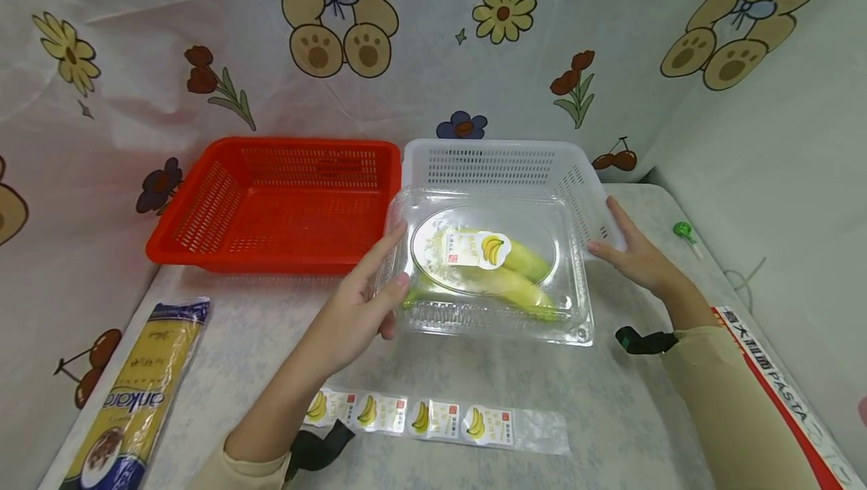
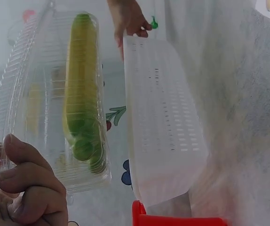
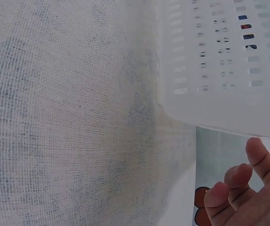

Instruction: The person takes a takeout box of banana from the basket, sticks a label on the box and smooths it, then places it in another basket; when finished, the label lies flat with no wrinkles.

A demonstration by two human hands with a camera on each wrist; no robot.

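My left hand (image 1: pixel 359 294) holds a clear plastic clamshell box (image 1: pixel 576 309) by its left side. Yellow-green bananas (image 1: pixel 521 290) lie inside, and a banana sticker (image 1: pixel 477 249) is on the lid. In the head view the box overlaps the near part of a white basket (image 1: pixel 488 162); the left wrist view shows a gap between them. Thumb inside the rim and fingers outside, my right hand (image 1: pixel 643 260) grips the basket's right side. The right wrist view shows curled fingers (image 3: pixel 255 148) at the rim, with the thumb hidden.
A red basket (image 1: pixel 298 211) stands left of the white one. A strip of banana stickers (image 1: pixel 427 418) lies in front. A yellow pasta packet (image 1: pixel 135 400) is at the left, a green lollipop (image 1: pixel 684 231) and a pasta box (image 1: pixel 779 392) at the right.
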